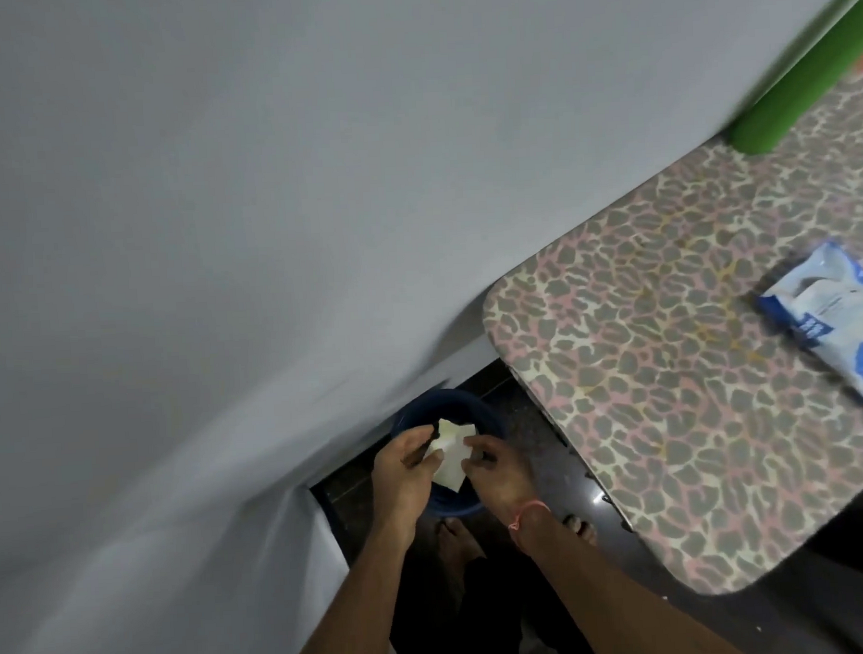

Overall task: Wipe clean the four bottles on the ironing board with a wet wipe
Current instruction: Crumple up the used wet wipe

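Both hands' grip pinching wet wipe (450, 453) over blue bin (409, 418), beside ironing board (674, 414) edge

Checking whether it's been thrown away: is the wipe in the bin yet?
Not yet. The wipe is pinched by the left hand and right hand above the blue bin.

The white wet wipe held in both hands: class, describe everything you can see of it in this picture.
The white wet wipe is a thin, soft-looking sheet, creased and partly unfolded, with uneven corners pointing up and down. It hangs in the air between the left hand and the right hand, whose fingertips pinch its two sides. It sits directly over the dark blue round bin on the floor, beside the end of the leopard-print ironing board. Whether it is dirty cannot be told.
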